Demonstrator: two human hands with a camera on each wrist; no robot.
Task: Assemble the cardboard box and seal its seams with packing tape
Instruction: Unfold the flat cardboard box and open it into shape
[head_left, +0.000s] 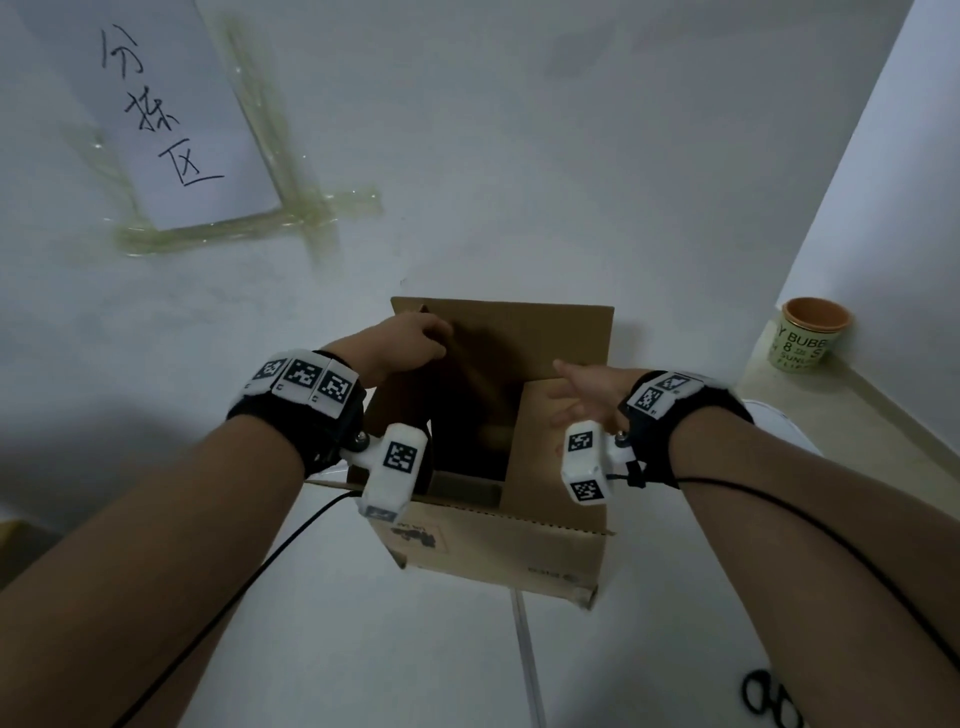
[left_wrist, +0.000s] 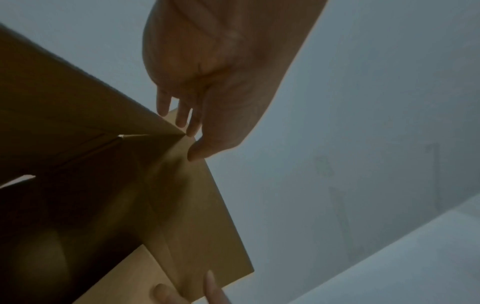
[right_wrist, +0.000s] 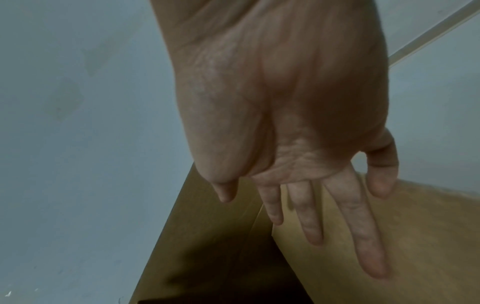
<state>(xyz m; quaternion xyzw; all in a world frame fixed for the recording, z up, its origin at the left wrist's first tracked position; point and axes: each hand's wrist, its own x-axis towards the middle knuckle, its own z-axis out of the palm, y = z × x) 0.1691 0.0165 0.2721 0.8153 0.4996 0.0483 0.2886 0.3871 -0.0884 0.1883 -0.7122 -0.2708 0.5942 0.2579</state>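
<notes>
A brown cardboard box (head_left: 498, 551) stands open-topped on the white surface, close to the wall. My left hand (head_left: 431, 338) reaches to its far left corner. There its thumb and fingers (left_wrist: 182, 119) pinch the corner of the upright far flap (left_wrist: 197, 216). My right hand (head_left: 571, 400) lies with straight, spread fingers (right_wrist: 311, 232) flat on the right flap (right_wrist: 428, 236), which leans inward over the dark inside. No packing tape shows in any view.
An orange-lined paper cup (head_left: 810, 332) stands on a ledge at the right. Black scissors (head_left: 769, 696) lie at the bottom right. A handwritten paper sign (head_left: 171, 104) is taped to the wall at upper left. Black cables run from both wrists.
</notes>
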